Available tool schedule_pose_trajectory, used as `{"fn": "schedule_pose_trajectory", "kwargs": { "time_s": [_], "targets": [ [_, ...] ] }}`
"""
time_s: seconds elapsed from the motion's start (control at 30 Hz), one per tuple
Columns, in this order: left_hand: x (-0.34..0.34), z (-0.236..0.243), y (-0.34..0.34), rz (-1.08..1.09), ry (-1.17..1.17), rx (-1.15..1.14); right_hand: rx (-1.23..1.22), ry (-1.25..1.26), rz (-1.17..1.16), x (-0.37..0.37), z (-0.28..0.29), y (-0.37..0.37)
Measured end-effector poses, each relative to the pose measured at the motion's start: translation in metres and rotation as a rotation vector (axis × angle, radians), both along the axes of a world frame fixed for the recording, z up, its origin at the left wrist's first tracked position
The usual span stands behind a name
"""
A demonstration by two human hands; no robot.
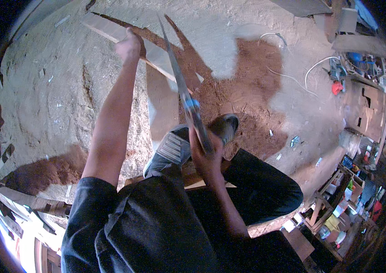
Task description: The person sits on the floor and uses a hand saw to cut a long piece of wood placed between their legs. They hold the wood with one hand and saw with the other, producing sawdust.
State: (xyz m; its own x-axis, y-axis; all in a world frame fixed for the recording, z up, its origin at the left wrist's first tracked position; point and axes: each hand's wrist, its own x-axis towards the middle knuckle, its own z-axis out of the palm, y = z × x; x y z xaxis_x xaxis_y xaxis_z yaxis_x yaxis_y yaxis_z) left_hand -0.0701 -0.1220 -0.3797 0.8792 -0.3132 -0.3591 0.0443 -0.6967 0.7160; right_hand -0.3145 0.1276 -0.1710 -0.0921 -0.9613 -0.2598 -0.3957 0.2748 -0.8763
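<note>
My left hand (129, 47) is closed around a pale wooden board (160, 60), which slants from the upper left toward the middle. In my right hand (207, 159), the fingers are wrapped round the handle end of a handsaw (179, 73). Its long tapering blade points away from me and is seen nearly edge-on, slightly blurred. The blade crosses the board near its right end; whether its teeth sit in the wood, I cannot tell. A blue patch shows partway along the saw. Below the board, a pale flat piece (163, 107) runs toward my shoe (171, 148).
Brown sawdust (259, 68) and dark shadows cover the dusty ground around my feet. A white cable (309, 77) curls at the right. Farther right stand a wooden cabinet (363, 107) and a cluttered rack (338, 195) of small items. Wood offcuts (33, 198) lie at the lower left.
</note>
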Motion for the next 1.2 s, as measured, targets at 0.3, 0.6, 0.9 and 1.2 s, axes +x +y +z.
{"fn": "schedule_pose_trajectory", "kwargs": {
  "time_s": [0.3,0.6,0.9,1.2],
  "targets": [
    [0.003,0.005,0.005,-0.006,0.076,0.04,0.104,0.078,0.027,-0.008,0.022,0.016],
    [0.003,0.009,0.003,-0.047,0.056,0.021,-0.148,-0.063,0.014,0.019,-0.021,-0.036],
    [0.004,0.005,0.006,-0.067,0.002,-0.052,0.21,0.025,0.052,-0.02,0.035,0.042],
    [0.019,-0.004,0.008,-0.041,-0.077,0.065,-0.012,-0.017,-0.044,0.032,-0.039,-0.046]
  ]
}}
